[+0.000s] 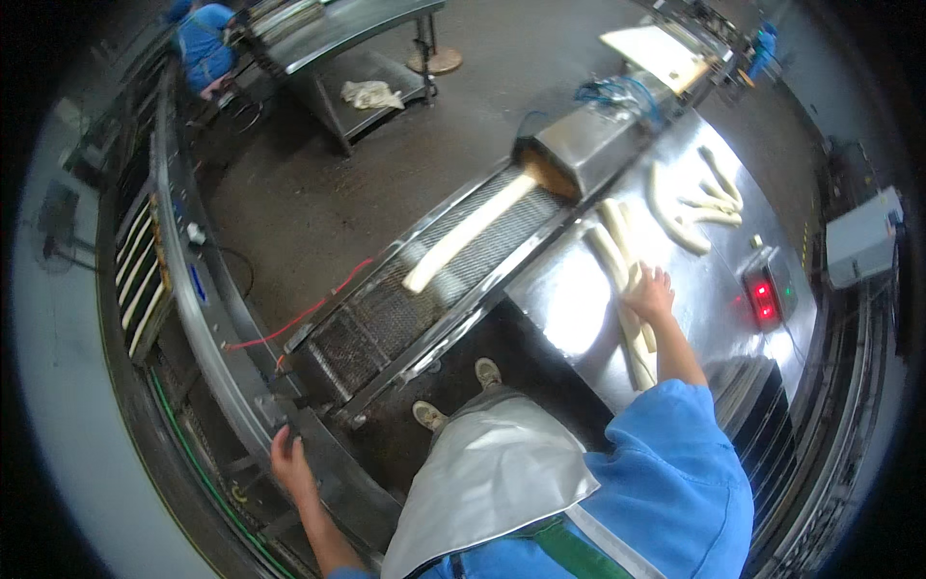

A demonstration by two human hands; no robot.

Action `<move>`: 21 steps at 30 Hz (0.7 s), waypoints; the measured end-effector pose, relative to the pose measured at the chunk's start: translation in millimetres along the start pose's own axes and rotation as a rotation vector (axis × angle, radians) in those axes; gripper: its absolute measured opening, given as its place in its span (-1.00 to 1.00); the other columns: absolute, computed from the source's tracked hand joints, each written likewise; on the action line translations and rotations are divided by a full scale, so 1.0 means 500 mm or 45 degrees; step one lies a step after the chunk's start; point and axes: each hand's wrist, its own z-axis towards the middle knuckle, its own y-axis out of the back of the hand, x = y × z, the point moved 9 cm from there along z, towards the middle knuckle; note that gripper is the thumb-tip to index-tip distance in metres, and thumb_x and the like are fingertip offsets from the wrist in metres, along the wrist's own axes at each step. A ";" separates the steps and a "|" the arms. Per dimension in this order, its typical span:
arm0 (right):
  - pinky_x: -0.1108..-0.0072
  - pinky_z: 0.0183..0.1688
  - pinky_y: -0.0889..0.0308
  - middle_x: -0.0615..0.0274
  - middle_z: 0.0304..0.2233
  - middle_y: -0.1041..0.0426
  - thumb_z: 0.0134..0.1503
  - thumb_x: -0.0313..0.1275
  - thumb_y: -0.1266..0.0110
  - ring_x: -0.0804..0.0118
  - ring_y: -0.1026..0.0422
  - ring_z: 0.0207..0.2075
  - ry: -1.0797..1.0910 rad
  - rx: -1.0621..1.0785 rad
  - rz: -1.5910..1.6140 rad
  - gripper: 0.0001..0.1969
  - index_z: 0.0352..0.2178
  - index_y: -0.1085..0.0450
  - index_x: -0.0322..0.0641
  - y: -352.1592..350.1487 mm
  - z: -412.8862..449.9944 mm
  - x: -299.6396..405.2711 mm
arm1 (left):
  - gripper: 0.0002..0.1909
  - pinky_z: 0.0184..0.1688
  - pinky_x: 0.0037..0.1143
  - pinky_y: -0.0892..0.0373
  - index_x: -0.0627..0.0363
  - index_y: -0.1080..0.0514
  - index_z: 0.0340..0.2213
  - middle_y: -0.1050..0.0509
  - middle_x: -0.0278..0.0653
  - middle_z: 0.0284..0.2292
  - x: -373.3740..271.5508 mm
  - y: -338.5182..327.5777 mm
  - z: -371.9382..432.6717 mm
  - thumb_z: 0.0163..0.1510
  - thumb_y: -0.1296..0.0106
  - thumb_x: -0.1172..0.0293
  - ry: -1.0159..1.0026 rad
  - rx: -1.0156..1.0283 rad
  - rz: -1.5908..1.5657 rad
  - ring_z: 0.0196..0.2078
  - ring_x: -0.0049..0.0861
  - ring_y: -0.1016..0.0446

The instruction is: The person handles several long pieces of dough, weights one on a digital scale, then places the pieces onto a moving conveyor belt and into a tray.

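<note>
My right hand (650, 291) rests on long pale dough rolls (612, 255) lying side by side on a shiny steel table (564, 318); whether its fingers grip one cannot be told. Far to the left, my left hand (288, 452) is at a small dark part on the metal rail, its fingers curled; what they hold is unclear. Between the hands, a mesh conveyor belt (477, 268) carries one long dough roll (470, 231), which reaches back into the mouth of a steel housing (589, 148). More curved dough pieces (669, 217) lie at the table's far side.
A curved metal rail (210, 326) runs along the left, beside a tray with several dough strips (137, 268). A control box with red lights (762, 298) stands on the table's right. A steel workbench (347, 36) holds a cloth (371, 94) on its lower shelf. Two people in blue (205, 47) are farther off.
</note>
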 end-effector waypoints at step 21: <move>0.13 0.33 0.22 -0.29 0.27 0.09 -0.23 0.08 -0.29 -0.20 0.09 0.30 -0.105 -0.139 0.416 0.18 0.29 0.15 -0.28 -0.132 -0.370 -0.259 | -0.30 0.13 -0.15 -0.18 0.26 -0.20 0.11 -0.36 0.10 -0.01 -0.391 -0.723 0.003 -0.10 -0.15 0.45 -0.928 0.469 0.794 0.04 0.04 -0.32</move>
